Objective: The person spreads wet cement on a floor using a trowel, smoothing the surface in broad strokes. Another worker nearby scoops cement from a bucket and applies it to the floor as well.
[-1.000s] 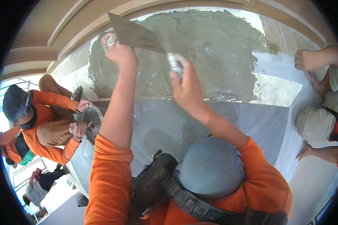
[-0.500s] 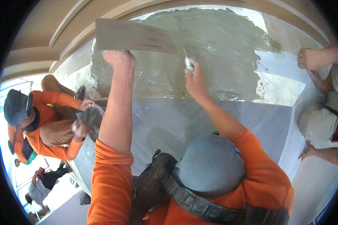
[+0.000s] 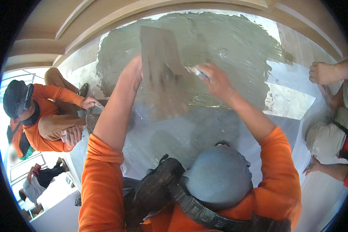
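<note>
My left hand (image 3: 134,67) grips the left edge of a thin brown-grey rectangular plank (image 3: 156,50), its fingers mostly hidden behind it. The plank is raised and tilted over wet grey mortar, its lower part smeared by motion. My right hand (image 3: 217,81) is closed round the pale, smeared handle of a small trowel (image 3: 195,72), just right of the plank. The trowel points left at the plank; its blade is too blurred to make out, and I cannot tell if it touches. Beneath both hands, the mortar (image 3: 228,46) coats a wide patch of floor.
Smooth grey flooring (image 3: 150,135) lies nearer me, and stepped wooden trim (image 3: 116,29) curves along the far side. At left a crouching co-worker (image 3: 46,116) in orange holds a round dark container (image 3: 92,118). Another person's hand (image 3: 324,73) and knee (image 3: 326,131) are at right.
The plank has swung from lying crosswise to standing lengthwise and shifted right. My left hand has moved slightly right; my right hand has moved right and lower, turning the trowel leftward.
</note>
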Demonstrator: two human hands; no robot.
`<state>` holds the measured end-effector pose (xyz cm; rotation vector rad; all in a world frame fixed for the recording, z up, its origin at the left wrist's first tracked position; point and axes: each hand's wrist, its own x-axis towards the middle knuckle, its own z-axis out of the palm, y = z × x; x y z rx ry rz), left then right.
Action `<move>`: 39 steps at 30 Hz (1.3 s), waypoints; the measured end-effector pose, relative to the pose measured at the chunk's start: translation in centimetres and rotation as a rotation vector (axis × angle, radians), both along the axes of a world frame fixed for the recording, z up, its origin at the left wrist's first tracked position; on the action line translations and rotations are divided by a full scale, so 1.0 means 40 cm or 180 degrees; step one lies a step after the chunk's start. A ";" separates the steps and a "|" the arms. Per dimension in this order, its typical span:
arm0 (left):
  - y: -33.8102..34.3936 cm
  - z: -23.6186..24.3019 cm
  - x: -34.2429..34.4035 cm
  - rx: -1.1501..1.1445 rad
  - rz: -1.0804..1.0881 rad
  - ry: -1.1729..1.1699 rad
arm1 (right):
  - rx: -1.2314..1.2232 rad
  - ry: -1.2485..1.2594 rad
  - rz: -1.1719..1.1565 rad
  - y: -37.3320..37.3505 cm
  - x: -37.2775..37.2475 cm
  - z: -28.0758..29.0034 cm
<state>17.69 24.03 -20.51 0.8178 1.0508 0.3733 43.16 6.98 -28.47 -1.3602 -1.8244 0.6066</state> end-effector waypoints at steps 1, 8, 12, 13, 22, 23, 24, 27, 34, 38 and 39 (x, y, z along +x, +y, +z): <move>-0.012 -0.009 -0.001 -0.0104 -0.0091 0.0031 | -0.0070 0.0042 -0.0036 0.029 0.000 0.000; -0.042 -0.030 -0.007 -0.0447 -0.0247 0.0293 | 0.0142 0.0471 -0.1083 0.149 0.005 -0.178; -0.032 -0.018 -0.034 -0.0539 -0.0175 0.0522 | 0.0127 0.0589 -0.0279 0.025 -0.063 -0.081; -0.034 -0.020 -0.035 -0.0567 -0.0177 0.0539 | -0.0009 0.0403 0.0095 0.004 -0.066 -0.057; -0.066 -0.038 -0.023 -0.0712 -0.0215 0.0575 | 0.0024 0.0568 -0.0987 0.121 -0.045 -0.164; -0.067 -0.037 -0.026 -0.0726 -0.0192 0.0600 | 0.0025 0.0460 -0.0861 0.117 -0.050 -0.160; -0.064 -0.037 -0.031 -0.0736 -0.0178 0.0621 | 0.0026 0.0349 -0.0735 0.102 -0.054 -0.157; -0.055 -0.032 -0.046 -0.0759 -0.0151 0.0721 | 0.0042 0.0160 -0.0125 0.050 -0.080 -0.089; -0.140 0.025 -0.017 0.0712 -0.0604 0.1114 | -0.0025 0.0292 -0.0905 0.111 -0.061 -0.123; -0.021 -0.040 -0.142 0.0947 -0.1043 0.1210 | 0.0105 0.0262 -0.1385 0.112 -0.044 -0.037; -0.001 -0.024 -0.162 0.0483 -0.0567 0.1052 | 0.0247 0.0404 -0.1427 0.093 -0.042 0.019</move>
